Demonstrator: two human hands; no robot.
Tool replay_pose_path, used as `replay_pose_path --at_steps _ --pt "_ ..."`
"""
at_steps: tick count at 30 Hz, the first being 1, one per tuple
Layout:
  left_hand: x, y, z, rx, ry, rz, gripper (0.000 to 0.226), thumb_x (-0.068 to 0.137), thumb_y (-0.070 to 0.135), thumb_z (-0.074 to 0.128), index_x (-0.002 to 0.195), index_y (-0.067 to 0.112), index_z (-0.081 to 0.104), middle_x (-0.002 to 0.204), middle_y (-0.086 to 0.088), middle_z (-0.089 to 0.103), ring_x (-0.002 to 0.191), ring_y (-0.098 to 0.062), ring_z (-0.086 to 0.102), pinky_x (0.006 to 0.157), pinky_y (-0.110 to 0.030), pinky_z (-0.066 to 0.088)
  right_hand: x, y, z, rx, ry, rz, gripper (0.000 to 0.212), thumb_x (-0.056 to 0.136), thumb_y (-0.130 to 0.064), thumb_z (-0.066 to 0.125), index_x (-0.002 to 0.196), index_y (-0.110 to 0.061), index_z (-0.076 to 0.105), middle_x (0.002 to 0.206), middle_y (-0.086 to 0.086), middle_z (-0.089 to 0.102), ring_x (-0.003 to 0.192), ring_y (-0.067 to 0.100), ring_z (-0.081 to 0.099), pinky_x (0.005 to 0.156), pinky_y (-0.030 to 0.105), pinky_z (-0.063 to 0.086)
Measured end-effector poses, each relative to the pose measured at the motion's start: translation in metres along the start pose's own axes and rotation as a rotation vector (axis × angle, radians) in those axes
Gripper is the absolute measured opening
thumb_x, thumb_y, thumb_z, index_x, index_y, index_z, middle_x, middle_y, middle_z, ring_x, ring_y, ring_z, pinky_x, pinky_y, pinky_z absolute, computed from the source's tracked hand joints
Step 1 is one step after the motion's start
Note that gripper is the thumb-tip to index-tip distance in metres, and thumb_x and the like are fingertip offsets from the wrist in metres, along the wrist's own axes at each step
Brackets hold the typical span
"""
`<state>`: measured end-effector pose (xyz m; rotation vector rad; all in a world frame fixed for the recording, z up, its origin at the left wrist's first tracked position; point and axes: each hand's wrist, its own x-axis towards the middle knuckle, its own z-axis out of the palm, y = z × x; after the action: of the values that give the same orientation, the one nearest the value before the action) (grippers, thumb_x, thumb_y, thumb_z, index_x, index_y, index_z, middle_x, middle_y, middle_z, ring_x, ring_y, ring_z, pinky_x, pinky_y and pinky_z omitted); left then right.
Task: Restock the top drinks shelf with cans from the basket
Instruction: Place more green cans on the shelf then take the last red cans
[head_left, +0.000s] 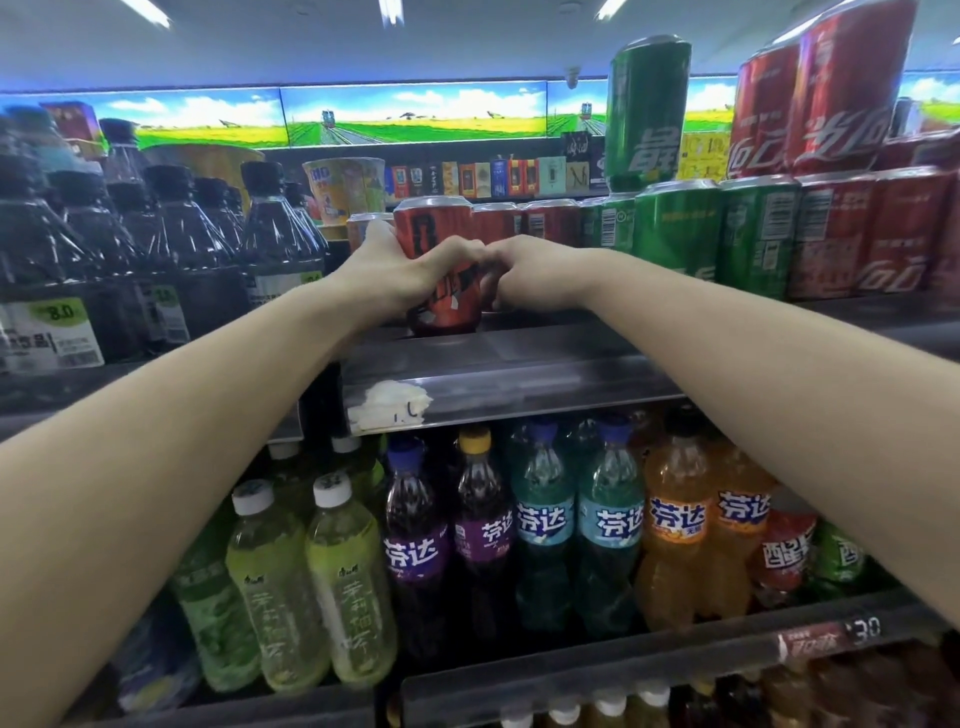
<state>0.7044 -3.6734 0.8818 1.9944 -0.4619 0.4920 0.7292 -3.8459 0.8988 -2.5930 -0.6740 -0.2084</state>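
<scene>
Both arms reach up to the top shelf (498, 364), where an orange-red can (441, 270) stands upright near the front edge. The left hand (387, 270) wraps round the can's left side, its thumb lying across the front of the can and its fingers curled behind. The right hand (524, 275) comes in from the can's right; its fingers bend in against the can's lower right side, and its thumb meets the left thumb in front of the can. Whether the right hand truly clasps the can or only rests against it, I cannot tell.

Just behind the can and to its right runs a row of red cans (524, 221), then green cans (711, 234) further right, then more red cans (872, 234) at the far right of the same shelf. A second tier sits on top of that row: a green can (644, 114) and two big red cans (815, 93), well to the right of the held can and above it. To the can's left, dark bottles (171, 244) with black caps crowd the neighbouring shelf section. Behind the can, further back, stands a paper noodle cup (345, 189).

Below the can, under the shelf's clear price rail, the next shelf carries pale green tea bottles (306, 577), purple bottles (447, 540), teal bottles (576, 530) and orange bottles (696, 519), running left to right.
</scene>
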Motion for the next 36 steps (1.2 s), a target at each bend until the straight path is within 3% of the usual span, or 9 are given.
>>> replay_pose_path --at_steps 6,9,13,17,22,26,29,32,36 --pt "-0.009 0.009 -0.006 0.112 -0.107 -0.092 0.014 0.094 0.031 0.073 0.097 0.024 0.061 0.079 0.0 0.066 0.069 -0.018 0.061 0.065 -0.029 0.052 -0.022 0.003 -0.021 0.38 0.197 -0.014 0.033 0.094 0.009 0.048 0.121 -0.007 0.059 0.114 0.019 0.066 0.102 0.029 0.071 0.081 0.037 0.064" --pt "-0.009 0.018 0.001 0.094 -0.102 -0.076 0.023 0.089 0.033 0.081 0.105 0.031 0.065 0.088 0.008 0.075 0.071 -0.008 0.07 0.068 -0.023 0.059 -0.035 0.006 -0.031 0.486 0.237 -0.016 0.04 0.09 0.011 0.051 0.125 -0.008 0.056 0.116 0.018 0.063 0.099 0.028 0.071 0.076 0.033 0.064" --pt "-0.004 0.031 0.018 0.199 -0.146 -0.042 0.02 0.087 0.04 0.082 0.096 0.034 0.066 0.077 0.014 0.076 0.068 0.0 0.071 0.071 -0.02 0.057 -0.051 0.006 -0.033 0.293 0.303 0.013 0.046 0.084 -0.008 0.059 0.129 -0.014 0.053 0.114 0.01 0.063 0.097 0.024 0.067 0.078 0.035 0.061" --pt "0.007 0.037 0.029 0.526 -0.105 -0.019 0.039 0.082 0.07 0.072 0.101 0.036 0.069 0.09 0.01 0.074 0.082 -0.008 0.067 0.07 -0.027 0.049 -0.066 0.006 -0.03 0.064 0.623 -0.084 0.029 0.09 -0.013 0.058 0.119 -0.012 0.054 0.104 0.004 0.057 0.099 0.021 0.055 0.071 0.025 0.042" --pt "0.014 0.033 0.036 0.256 -0.207 -0.118 0.033 0.086 0.042 0.082 0.094 0.011 0.074 0.089 -0.008 0.079 0.089 -0.022 0.078 0.087 -0.038 0.064 -0.076 0.006 -0.023 -0.036 0.393 -0.109 0.027 0.092 -0.008 0.052 0.112 -0.015 0.069 0.089 -0.009 0.061 0.097 0.017 0.06 0.073 0.025 0.045" --pt "0.013 0.025 0.035 0.192 -0.236 -0.169 0.036 0.09 0.006 0.078 0.121 -0.005 0.064 0.118 -0.016 0.073 0.111 -0.025 0.073 0.096 -0.034 0.06 -0.069 0.015 -0.012 -0.205 0.239 -0.074 0.039 0.094 -0.014 0.048 0.127 -0.02 0.069 0.126 0.002 0.067 0.116 0.025 0.059 0.097 0.034 0.048" --pt "0.011 0.024 0.034 0.283 -0.21 -0.188 0.058 0.091 0.007 0.076 0.143 0.004 0.051 0.128 -0.01 0.067 0.113 -0.02 0.07 0.093 -0.031 0.06 -0.061 0.02 -0.011 -0.225 0.204 0.013 0.044 0.095 -0.02 0.048 0.136 -0.021 0.064 0.143 0.006 0.06 0.129 0.028 0.054 0.107 0.037 0.046" --pt "0.005 0.029 0.03 0.445 -0.175 -0.128 0.057 0.091 0.014 0.075 0.142 0.006 0.051 0.123 -0.009 0.07 0.11 -0.023 0.07 0.103 -0.044 0.056 -0.057 0.02 -0.016 -0.204 0.175 0.092 0.043 0.097 -0.02 0.047 0.137 -0.018 0.064 0.145 0.008 0.058 0.13 0.03 0.054 0.106 0.033 0.045" --pt "-0.008 0.039 0.027 0.545 -0.132 -0.079 0.048 0.093 0.019 0.073 0.137 0.012 0.055 0.115 -0.002 0.073 0.11 -0.022 0.067 0.103 -0.042 0.054 -0.051 0.016 -0.017 -0.206 0.15 0.134 0.044 0.097 -0.021 0.044 0.136 -0.012 0.061 0.142 0.01 0.059 0.128 0.029 0.056 0.108 0.04 0.047"
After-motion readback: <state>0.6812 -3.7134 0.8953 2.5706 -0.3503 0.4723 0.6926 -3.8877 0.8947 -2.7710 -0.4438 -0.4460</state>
